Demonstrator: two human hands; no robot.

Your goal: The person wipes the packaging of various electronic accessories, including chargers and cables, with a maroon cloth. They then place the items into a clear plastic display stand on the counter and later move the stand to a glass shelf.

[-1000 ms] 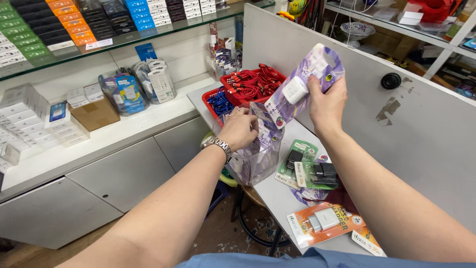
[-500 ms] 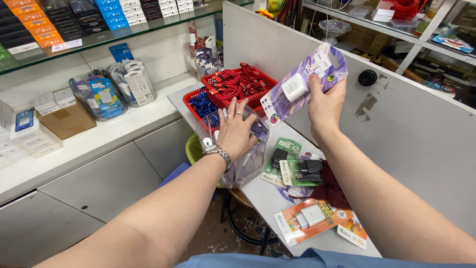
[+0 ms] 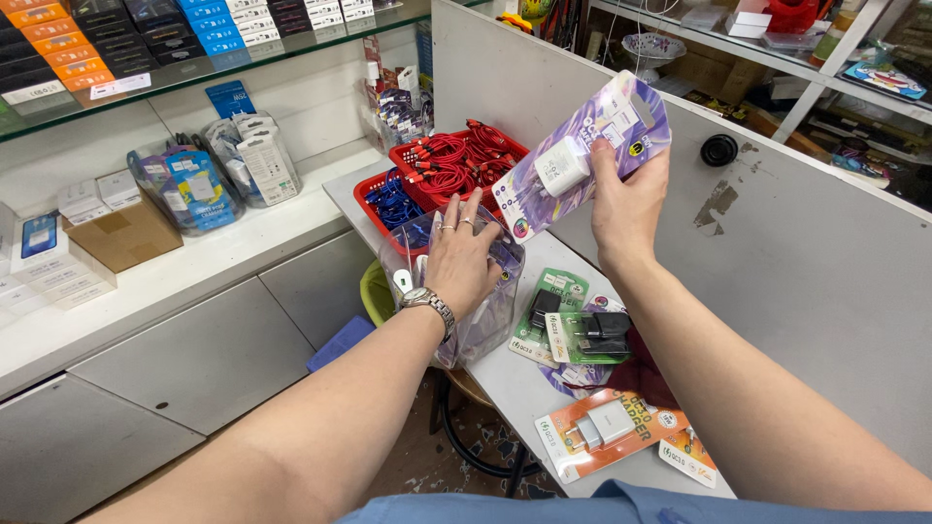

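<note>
My right hand (image 3: pixel 629 209) holds up a purple blister pack with a white charger plug (image 3: pixel 582 155) above the narrow white table (image 3: pixel 529 393). My left hand (image 3: pixel 464 257), with rings and a metal wristwatch, rests fingers spread on top of a clear plastic bag (image 3: pixel 485 311) full of similar purple packs at the table's left edge. Green packs with black chargers (image 3: pixel 573 325) lie on the table just right of the bag. An orange pack with a white charger (image 3: pixel 607 432) lies nearer to me.
Red baskets of red cables (image 3: pixel 456 160) and blue cables (image 3: pixel 388 199) stand at the table's far end. A grey partition (image 3: pixel 796 252) runs along the right. A white counter (image 3: pixel 175 277) on the left carries boxes and bagged goods, with a glass shelf of boxes above.
My left hand has gone from gripping the bag's side to lying spread on its top. The purple pack in my right hand has tilted flatter. The view has shifted left.
</note>
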